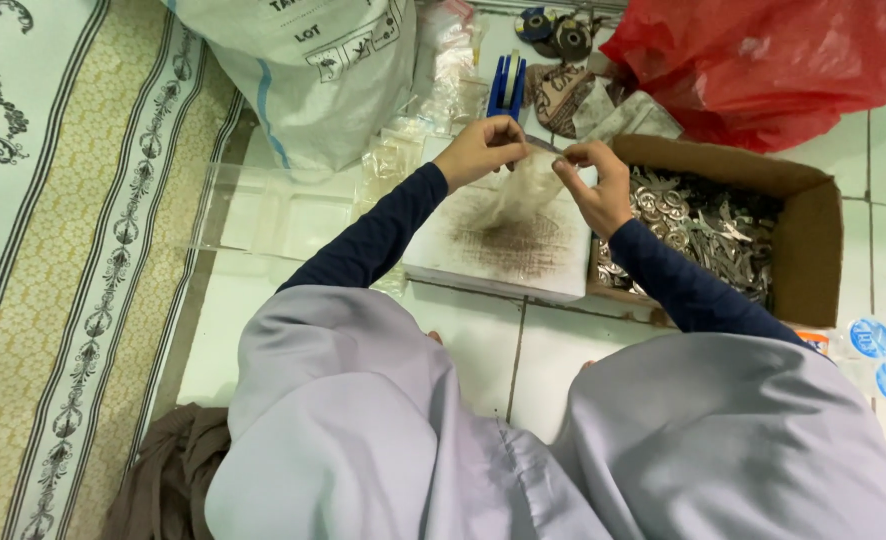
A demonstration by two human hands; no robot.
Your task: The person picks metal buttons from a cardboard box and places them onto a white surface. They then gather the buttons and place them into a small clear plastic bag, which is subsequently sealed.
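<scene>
My left hand (480,150) and my right hand (593,183) hold the top edge of a small clear plastic bag (529,183) between them, each pinching one side of its mouth. The bag hangs over a white board (493,245) stained with dark dust. Both arms wear dark blue sleeves. Right of my right hand stands an open cardboard box (813,235) filled with several small shiny metal parts (703,225).
A blue tape dispenser (507,88) lies beyond my hands. A large white sack (308,70) stands at the back left, a red plastic bag (763,60) at the back right. Clear plastic bags (273,215) lie left. A patterned rug (73,250) covers the left floor.
</scene>
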